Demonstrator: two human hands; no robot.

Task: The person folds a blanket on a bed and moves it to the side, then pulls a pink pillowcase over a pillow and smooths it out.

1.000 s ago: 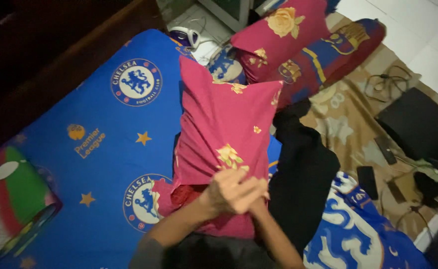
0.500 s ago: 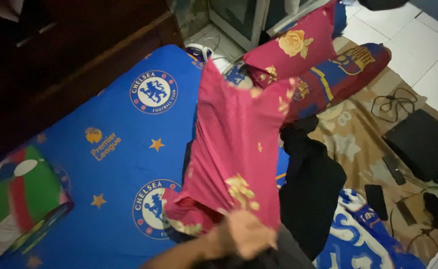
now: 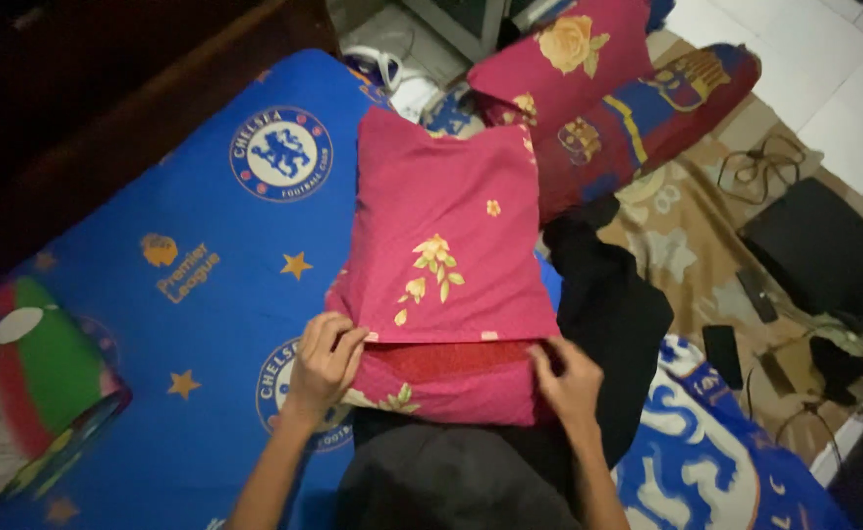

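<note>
On blue sheet [image 3: 206,294], pink pillow [image 3: 441,245]

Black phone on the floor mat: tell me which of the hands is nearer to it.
Right. The right hand grips the red pillow's lower right corner, on the side toward the black phone. The left hand holds the opposite corner, farther away.

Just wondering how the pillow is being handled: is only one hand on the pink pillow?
No, both the left hand and the right hand grip the near end of the pink pillow.
</note>
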